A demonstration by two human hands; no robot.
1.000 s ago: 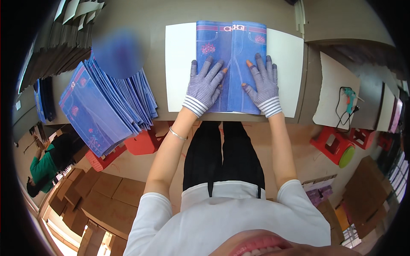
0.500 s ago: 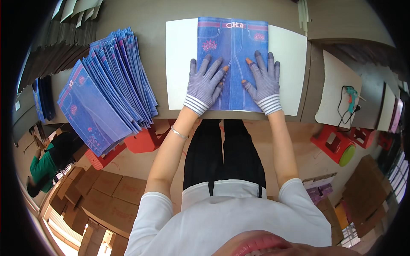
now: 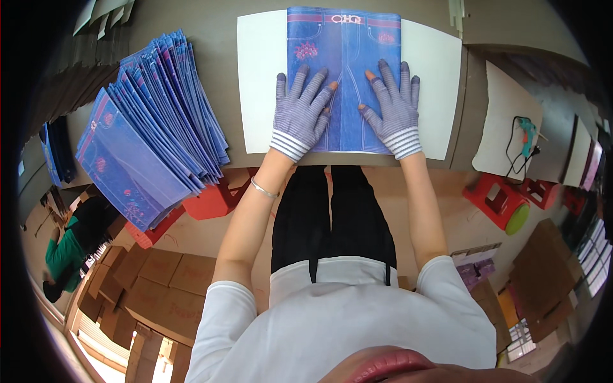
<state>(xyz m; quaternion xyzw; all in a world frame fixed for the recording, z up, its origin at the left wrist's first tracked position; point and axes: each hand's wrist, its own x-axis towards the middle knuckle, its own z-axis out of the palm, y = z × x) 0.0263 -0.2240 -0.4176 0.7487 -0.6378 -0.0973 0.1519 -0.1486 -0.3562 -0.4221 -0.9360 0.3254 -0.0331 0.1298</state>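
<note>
A flat folded piece printed like blue jeans (image 3: 345, 83), which looks like a paper bag, lies on a white board (image 3: 434, 83) at the table's front edge. My left hand (image 3: 300, 113), in a grey-purple striped glove, presses flat on its left part with the fingers spread. On the right part my right hand (image 3: 393, 108), gloved alike, also lies flat, fingers apart. Both thumbs and index fingers have bare tips. Neither hand grips anything. At the left, a fanned stack of similar blue jeans-print pieces (image 3: 137, 159) overhangs the table edge.
Dark stacked sheets (image 3: 70, 70) stand at the far left. To the right, a teal glue gun (image 3: 527, 135) with a black cord rests on a pale board (image 3: 504, 121). Red stools (image 3: 488, 204) and cardboard boxes (image 3: 169, 293) are below. A person in green (image 3: 67, 252) is at lower left.
The whole view has shifted slightly, so the table sits higher in the picture. Both hands stay flat at about the same places on the jeans-print piece.
</note>
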